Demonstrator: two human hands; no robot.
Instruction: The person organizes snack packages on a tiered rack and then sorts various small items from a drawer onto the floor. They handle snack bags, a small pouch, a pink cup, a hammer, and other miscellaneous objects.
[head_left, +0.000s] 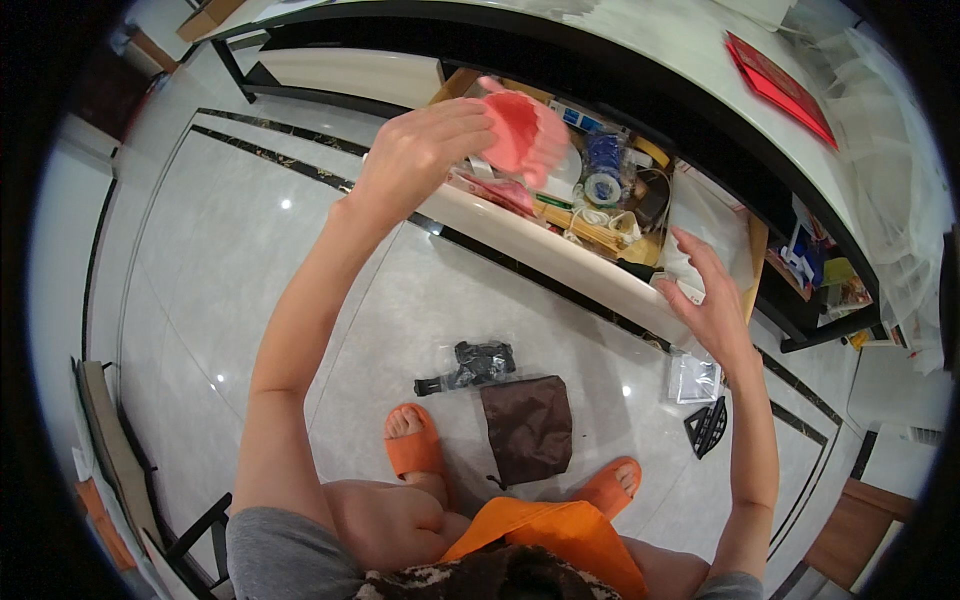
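My left hand (435, 142) grips a pink foot-shaped item (529, 135), slightly blurred, above the left part of an open drawer (540, 247). Fingers apart, my right hand (705, 300) hovers at the drawer's right front edge and holds nothing; whether it touches the edge I cannot tell. Inside the drawer lie a blue roll (604, 157) in clear plastic, a roll of tape (602, 189), a white cord (596, 217), wooden sticks (585, 229), a yellow roll (651, 151) and a white plastic bag (709, 217).
On the floor are a brown drawstring pouch (527, 430), black parts in clear plastic (480, 364), a clear packet (695, 379) and a black plastic piece (706, 427). Red envelopes (780, 86) and white tulle (892, 165) rest on the cabinet top. A folding chair (120, 442) stands at left.
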